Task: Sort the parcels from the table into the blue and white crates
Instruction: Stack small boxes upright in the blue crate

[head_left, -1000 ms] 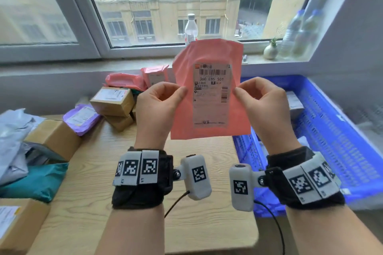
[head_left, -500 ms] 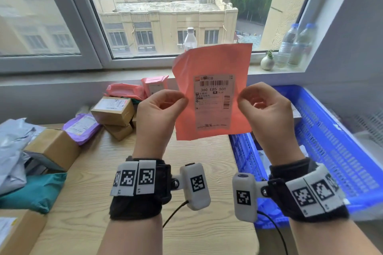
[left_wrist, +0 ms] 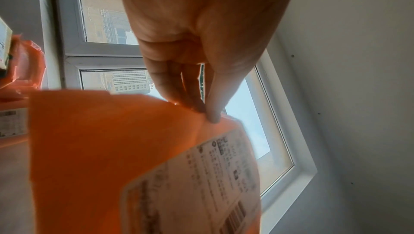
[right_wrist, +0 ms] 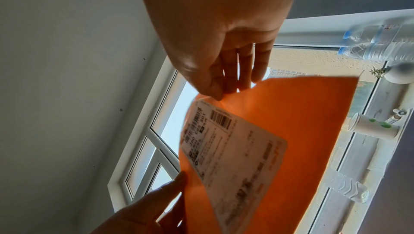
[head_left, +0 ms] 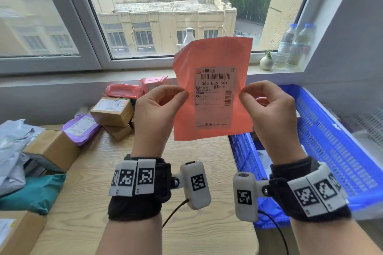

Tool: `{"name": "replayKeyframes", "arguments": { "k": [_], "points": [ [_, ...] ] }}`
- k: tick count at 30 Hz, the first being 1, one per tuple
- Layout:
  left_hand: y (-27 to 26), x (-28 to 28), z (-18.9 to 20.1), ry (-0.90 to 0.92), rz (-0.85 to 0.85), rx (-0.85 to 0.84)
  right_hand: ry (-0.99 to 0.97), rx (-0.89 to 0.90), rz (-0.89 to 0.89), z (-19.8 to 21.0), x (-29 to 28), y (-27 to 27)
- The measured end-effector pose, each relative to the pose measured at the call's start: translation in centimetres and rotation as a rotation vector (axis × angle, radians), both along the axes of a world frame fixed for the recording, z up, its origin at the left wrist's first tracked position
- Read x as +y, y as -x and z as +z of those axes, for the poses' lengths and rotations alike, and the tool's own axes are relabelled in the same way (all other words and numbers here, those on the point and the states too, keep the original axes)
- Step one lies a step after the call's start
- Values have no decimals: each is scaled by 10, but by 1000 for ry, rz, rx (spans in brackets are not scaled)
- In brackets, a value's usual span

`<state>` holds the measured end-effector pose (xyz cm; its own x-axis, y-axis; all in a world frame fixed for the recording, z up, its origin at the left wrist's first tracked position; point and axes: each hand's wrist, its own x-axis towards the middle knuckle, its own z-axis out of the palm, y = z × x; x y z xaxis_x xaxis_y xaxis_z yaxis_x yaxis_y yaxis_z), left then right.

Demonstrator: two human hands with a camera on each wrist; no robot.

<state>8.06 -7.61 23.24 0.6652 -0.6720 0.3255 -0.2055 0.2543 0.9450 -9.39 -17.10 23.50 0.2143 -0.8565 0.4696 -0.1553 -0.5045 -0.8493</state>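
Above table [head_left: 145, 172], beside blue crate [head_left: 331, 151]: orange parcel [head_left: 213, 64] upright, label twd camera, pinched at edges by L hand [head_left: 155, 114] & R hand [head_left: 269, 109].

orange parcel [head_left: 211, 64], blue crate [head_left: 331, 147]

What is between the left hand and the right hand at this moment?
The orange parcel hangs between them, label facing the person. The left hand pinches its left edge and the right hand its right edge. The head view shows this best.
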Motion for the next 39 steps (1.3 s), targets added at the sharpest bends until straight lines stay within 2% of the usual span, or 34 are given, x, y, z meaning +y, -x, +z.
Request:
{"name": "replayKeyframes", "arguments": {
  "k": [16, 26, 33, 39],
  "points": [
    [1, -1, -3, -34, 4, -26, -36, -24, 0, -3, 4, 0],
    [12, -12, -39, -108, -84, 27, -164, 6, -132, -34, 19, 14],
    [59, -27, -70, -211, -219, 109, -260, 18, -266, -66, 24, 63],
    [128, -48, -91, -283, -204, 102, -305, 59, -305, -94, 1, 127]
  ]
}}
